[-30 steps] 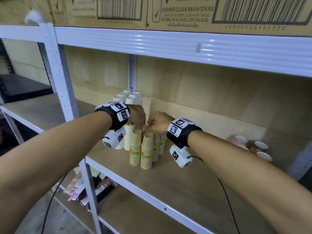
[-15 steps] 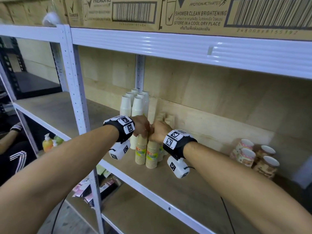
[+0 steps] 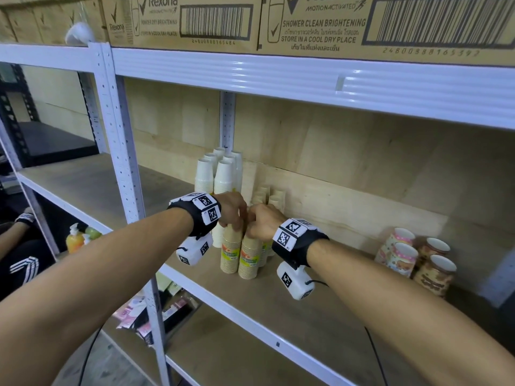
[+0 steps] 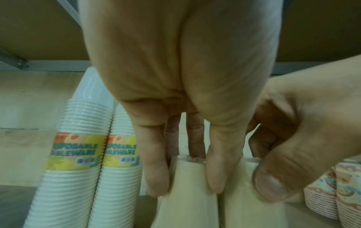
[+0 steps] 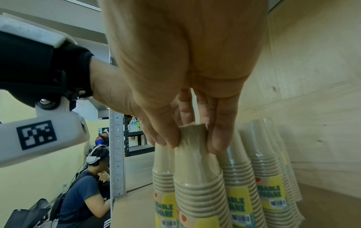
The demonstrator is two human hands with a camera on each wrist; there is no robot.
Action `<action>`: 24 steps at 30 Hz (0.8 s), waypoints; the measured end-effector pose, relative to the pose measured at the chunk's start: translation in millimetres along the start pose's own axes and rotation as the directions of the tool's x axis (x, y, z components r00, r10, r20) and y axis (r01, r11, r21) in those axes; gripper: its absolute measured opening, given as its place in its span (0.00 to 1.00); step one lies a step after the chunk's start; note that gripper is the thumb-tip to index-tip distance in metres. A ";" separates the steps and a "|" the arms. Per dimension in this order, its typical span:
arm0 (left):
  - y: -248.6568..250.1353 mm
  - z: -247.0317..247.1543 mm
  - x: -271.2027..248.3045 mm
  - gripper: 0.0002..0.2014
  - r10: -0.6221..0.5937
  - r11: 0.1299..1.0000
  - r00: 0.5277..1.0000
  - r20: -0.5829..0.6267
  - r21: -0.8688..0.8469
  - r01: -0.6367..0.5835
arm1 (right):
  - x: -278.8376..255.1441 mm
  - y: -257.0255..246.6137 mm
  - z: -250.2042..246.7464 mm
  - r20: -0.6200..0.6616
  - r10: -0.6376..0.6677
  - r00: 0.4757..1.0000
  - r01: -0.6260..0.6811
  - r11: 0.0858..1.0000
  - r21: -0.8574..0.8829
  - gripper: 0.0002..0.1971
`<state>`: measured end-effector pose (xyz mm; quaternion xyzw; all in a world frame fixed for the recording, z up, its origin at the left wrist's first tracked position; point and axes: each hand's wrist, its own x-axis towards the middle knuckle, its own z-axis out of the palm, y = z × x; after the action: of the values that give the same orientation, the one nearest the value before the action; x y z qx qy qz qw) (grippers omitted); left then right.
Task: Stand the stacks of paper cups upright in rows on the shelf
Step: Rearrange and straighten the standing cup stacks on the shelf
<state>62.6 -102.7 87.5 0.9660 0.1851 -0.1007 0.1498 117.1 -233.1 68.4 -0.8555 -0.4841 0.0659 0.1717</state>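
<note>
Two tan paper cup stacks with yellow-green labels stand upright side by side near the front of the wooden shelf (image 3: 320,316). My left hand (image 3: 237,218) grips the top of the left tan stack (image 3: 230,254), fingers curled round its wrapped tip (image 4: 187,192). My right hand (image 3: 255,227) pinches the top of the right tan stack (image 3: 249,260), its fingertips closed on the twisted wrapper (image 5: 195,162). The two hands almost touch. Behind stand several white cup stacks (image 3: 223,174) and more tan stacks (image 3: 274,196).
Patterned cup stacks (image 3: 401,252) lie at the right of the shelf. A white upright post (image 3: 122,168) stands to the left and a white beam (image 3: 306,82) with cardboard boxes (image 3: 390,23) runs overhead. A seated person (image 5: 86,189) shows beyond the post.
Both hands have stayed on the tops of the two front tan stacks and drawn slightly closer together. The head view has shifted, bringing the patterned cups further into view.
</note>
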 end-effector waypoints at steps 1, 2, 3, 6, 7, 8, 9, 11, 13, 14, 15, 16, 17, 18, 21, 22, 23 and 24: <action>2.7 -1.0 -0.2 0.19 0.006 1.000 1.000 0.004 0.014 -0.006 | -0.8 1.7 -1.0 0.012 0.010 1.000 -0.010 1.000 -0.005 0.12; 6.1 -1.8 -0.3 0.18 0.007 1.000 1.000 0.009 0.031 -0.007 | -1.4 4.0 -1.9 0.024 0.024 0.999 -0.023 1.000 -0.012 0.12; 10.2 -2.3 -0.1 0.17 0.011 0.999 1.000 0.015 0.044 -0.012 | -2.1 6.2 -3.2 0.036 0.040 0.999 -0.039 0.999 -0.024 0.11; 26.3 -3.9 3.2 0.16 0.042 0.995 0.998 0.038 0.084 -0.045 | -5.9 15.3 -10.7 0.059 0.085 0.995 -0.082 0.995 -0.061 0.08; 32.3 -4.9 6.2 0.17 0.060 0.994 0.997 0.050 0.094 -0.064 | -7.9 18.7 -15.1 0.068 0.103 0.992 -0.098 0.993 -0.065 0.08; 39.0 -6.5 8.5 0.17 0.082 0.991 0.994 0.070 0.104 -0.089 | -9.8 22.6 -20.0 0.075 0.122 0.990 -0.117 0.991 -0.072 0.09; 46.1 -8.4 10.8 0.17 0.105 0.987 0.990 0.090 0.109 -0.114 | -11.5 27.1 -25.2 0.083 0.148 0.986 -0.141 0.986 -0.083 0.10; 60.0 -12.8 16.5 0.16 0.145 0.982 0.983 0.112 0.108 -0.157 | -13.8 37.2 -36.0 0.104 0.204 0.973 -0.193 0.976 -0.101 0.13; 73.6 -16.3 22.6 0.16 0.181 0.978 0.977 0.114 0.088 -0.191 | -16.5 48.2 -47.5 0.118 0.253 0.960 -0.239 0.964 -0.117 0.15; 81.2 -17.6 25.7 0.16 0.192 0.977 0.975 0.109 0.072 -0.200 | -18.3 54.4 -53.5 0.117 0.271 0.955 -0.256 0.958 -0.128 0.16; 88.3 -18.7 29.3 0.16 0.207 0.975 0.973 0.098 0.060 -0.213 | -19.9 60.7 -59.4 0.108 0.289 0.951 -0.274 0.952 -0.134 0.16; 95.6 -19.7 32.9 0.16 0.222 0.972 0.972 0.081 0.056 -0.226 | -21.7 67.0 -64.9 0.091 0.306 0.948 -0.293 0.947 -0.132 0.16; 102.6 -20.4 36.9 0.15 0.238 0.969 0.969 0.060 0.056 -0.241 | -23.9 72.9 -70.2 0.074 0.326 0.943 -0.315 0.940 -0.128 0.16; 109.3 -21.2 40.7 0.13 0.247 0.967 0.968 0.040 0.057 -0.249 | -25.6 78.6 -74.9 0.055 0.346 0.937 -0.337 0.933 -0.128 0.16; 125.5 -20.5 56.1 0.11 0.274 0.961 0.962 -0.007 0.043 -0.273 | -28.8 96.9 -85.3 0.012 0.401 0.916 -0.396 0.909 -0.126 0.15; 130.9 -19.6 61.6 0.12 0.285 0.958 0.958 -0.017 0.033 -0.284 | -29.2 103.4 -88.0 -0.002 0.414 0.910 -0.411 0.902 -0.130 0.15; 135.7 -18.5 67.3 0.13 0.294 0.956 0.955 -0.026 0.014 -0.294 | -29.2 109.5 -90.3 -0.018 0.425 0.905 -0.423 0.896 -0.133 0.16; 139.8 -16.7 72.8 0.13 0.299 0.954 0.954 -0.038 -0.007 -0.299 | -29.1 115.1 -91.8 -0.037 0.436 0.899 -0.436 0.890 -0.130 0.16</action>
<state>185.5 -197.3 120.2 0.9836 0.0403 -0.0579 0.1662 220.2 -333.2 111.2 -0.9521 -0.2827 0.0669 0.0958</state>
